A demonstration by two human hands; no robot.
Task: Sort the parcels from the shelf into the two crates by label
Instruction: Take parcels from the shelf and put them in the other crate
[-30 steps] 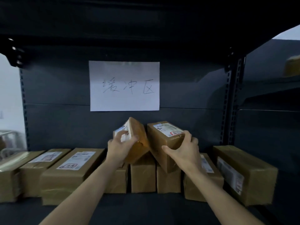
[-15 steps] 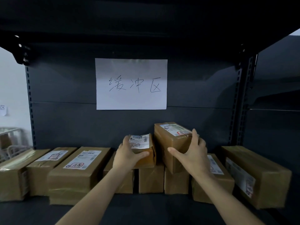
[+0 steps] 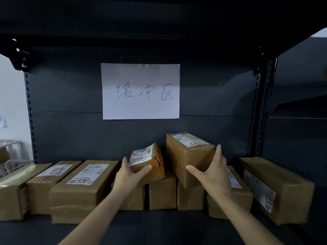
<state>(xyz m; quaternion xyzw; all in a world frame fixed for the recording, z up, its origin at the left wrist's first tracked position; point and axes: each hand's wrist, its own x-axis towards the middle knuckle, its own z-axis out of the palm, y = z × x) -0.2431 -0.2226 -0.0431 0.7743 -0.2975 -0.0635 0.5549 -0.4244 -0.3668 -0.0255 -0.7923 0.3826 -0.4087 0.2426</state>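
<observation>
Nearest, both forearms reach over the front edge of the shelf [image 3: 159, 228]. The left hand [image 3: 130, 174] grips a small parcel [image 3: 152, 160], with the thumb across its front face and the fingers [image 3: 124, 161] up its left side. This parcel sits tilted on the row of boxes [image 3: 162, 193] at the shelf's middle. Just beside it, the right hand [image 3: 213, 172] holds a taller parcel [image 3: 187, 154], also tilted, thumb on the front and fingers [image 3: 218, 151] spread wide along the right edge.

Both look like stiff taped cardboard, probably light enough for one hand each. The tape may be slick, so gripping opposite faces low down seems safest. The small parcel's front seam gapes, so squeeze it gently. Their labels face up. A paper sign [image 3: 140, 91] hangs on the back wall. No crates are in view.
</observation>
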